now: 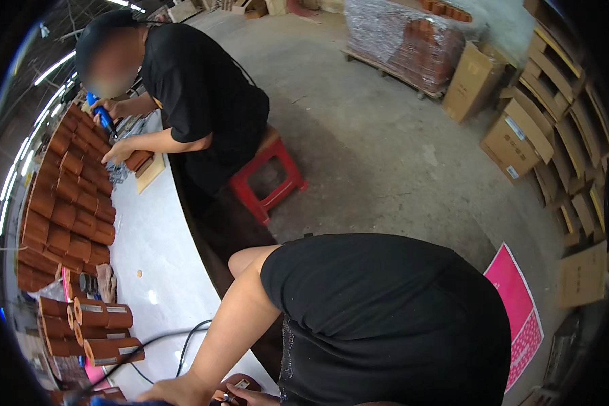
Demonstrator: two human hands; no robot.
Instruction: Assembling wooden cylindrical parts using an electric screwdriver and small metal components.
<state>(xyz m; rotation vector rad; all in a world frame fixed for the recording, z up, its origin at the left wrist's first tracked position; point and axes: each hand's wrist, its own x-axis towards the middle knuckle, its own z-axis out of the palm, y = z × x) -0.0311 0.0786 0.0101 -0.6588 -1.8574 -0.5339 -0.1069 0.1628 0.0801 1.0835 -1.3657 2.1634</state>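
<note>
My right arm [230, 325], in a black sleeve, reaches down over the white tabletop [145, 243]. My right hand [176, 390] is closed at the lower edge around a dark blue tool [125, 402], which the frame mostly cuts off. A black cable [183, 348] loops across the table beside this hand. Close by, my left hand [256, 398] shows only in part, its fingers curled against a reddish-brown rounded piece [245, 380] with a pale label. Several reddish-brown cylinders [105, 313] with pale strips lie left of my right hand.
Tall stacks of brown cylinders [64, 210] line the table's far side. A co-worker [196, 88] on a red stool [267, 179] holds a blue power tool [101, 114] over a board [150, 174]. Cartons [517, 139], a wrapped pallet [406, 51] and a pink sheet [511, 287] stand beyond.
</note>
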